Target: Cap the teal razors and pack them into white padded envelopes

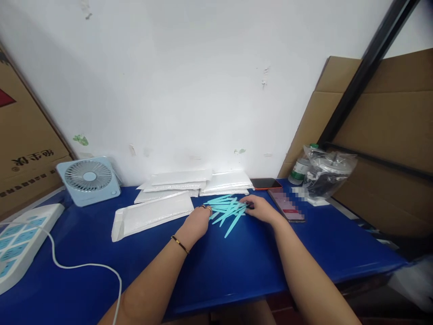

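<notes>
A loose pile of thin, flat teal sticks [226, 210] lies criss-crossed on the blue tabletop [233, 266]. Against the pile's left end my left hand [198, 223] is closed, fingers curled around stick ends; it wears a ring and a dark bracelet, and its fingertips are partly hidden. My right hand [261, 209] grips the right ends of several sticks between bent fingers and thumb. One stick points out of the pile toward the table's front. Just left of my left hand lies a white padded envelope [154, 214].
More white padded envelopes [176, 179] are stacked by the wall. At left are a light blue fan [89, 180], a power strip [29, 239] and a white cable [81, 265]. Two phones [267, 183], a bottle [299, 171] and a clear plastic bag [326, 174] sit at right.
</notes>
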Tool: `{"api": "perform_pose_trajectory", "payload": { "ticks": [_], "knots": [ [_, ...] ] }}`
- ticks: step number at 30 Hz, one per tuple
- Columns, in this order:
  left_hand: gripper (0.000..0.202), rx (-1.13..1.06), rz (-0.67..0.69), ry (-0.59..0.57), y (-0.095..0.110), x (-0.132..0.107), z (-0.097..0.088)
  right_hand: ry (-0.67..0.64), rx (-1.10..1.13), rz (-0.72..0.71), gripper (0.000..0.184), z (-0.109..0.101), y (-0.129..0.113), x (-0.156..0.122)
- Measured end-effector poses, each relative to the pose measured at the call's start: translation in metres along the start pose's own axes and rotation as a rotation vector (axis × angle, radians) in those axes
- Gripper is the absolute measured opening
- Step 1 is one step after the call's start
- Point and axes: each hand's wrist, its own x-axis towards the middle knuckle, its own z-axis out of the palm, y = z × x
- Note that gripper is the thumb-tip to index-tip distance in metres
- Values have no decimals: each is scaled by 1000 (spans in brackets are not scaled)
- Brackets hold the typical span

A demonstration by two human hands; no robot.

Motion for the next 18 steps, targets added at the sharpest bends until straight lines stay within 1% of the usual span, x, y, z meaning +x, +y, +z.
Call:
{"api": "perform_pose_trajectory", "payload": {
  "ticks": [3,4,6,7,8,9,10,12,14,16,18],
  "knots": [
    [22,-140,28,7,-6,5,1,-100,72,-46,35,5,-14,-1],
    [20,-177,46,22,-7,7,1,-113,66,-74,38,4,-17,-2],
    [19,-231,73,99,-6,8,2,-106,38,-153,49,0,-21,-3],
    [24,-244,80,153,-6,9,3,-98,25,-190,56,-2,-22,-4],
    [33,-244,82,201,-5,10,4,-98,18,-217,64,-5,-23,-5],
    [47,-233,81,227,-5,12,6,-114,15,-228,71,-6,-23,-5],
    [64,-214,81,221,-4,13,9,-139,14,-225,79,-7,-23,-5],
    [94,-162,88,134,-4,18,15,-192,18,-195,89,-6,-24,-6],
    [111,-116,96,44,-3,21,20,-218,44,-164,91,-3,-24,-5],
    [113,-83,104,13,-1,22,22,-216,81,-150,88,0,-24,-4],
    [102,-66,113,20,2,20,21,-186,73,-150,87,2,-22,-4]
  ]
}}
